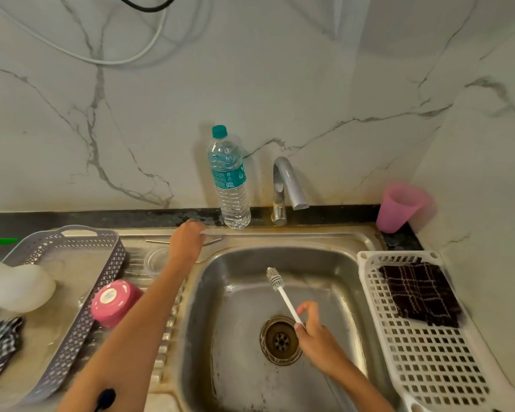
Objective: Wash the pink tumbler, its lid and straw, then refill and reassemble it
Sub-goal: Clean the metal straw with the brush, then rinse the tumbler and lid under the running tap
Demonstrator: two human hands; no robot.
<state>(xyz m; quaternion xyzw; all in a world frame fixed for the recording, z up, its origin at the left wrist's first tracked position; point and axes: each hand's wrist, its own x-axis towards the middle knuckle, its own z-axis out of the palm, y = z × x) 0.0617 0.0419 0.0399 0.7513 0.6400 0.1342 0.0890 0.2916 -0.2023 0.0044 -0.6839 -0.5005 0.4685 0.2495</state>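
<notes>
My left hand [188,242] is hiding the middle of the metal straw [156,241], grip unreadable, while my right hand [318,337] is pinching the straw brush [284,297].

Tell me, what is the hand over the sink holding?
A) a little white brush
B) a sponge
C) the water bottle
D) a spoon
A: the right hand pinches the thin handle of a little white brush, with its bristles pointing up over the sink.
</notes>
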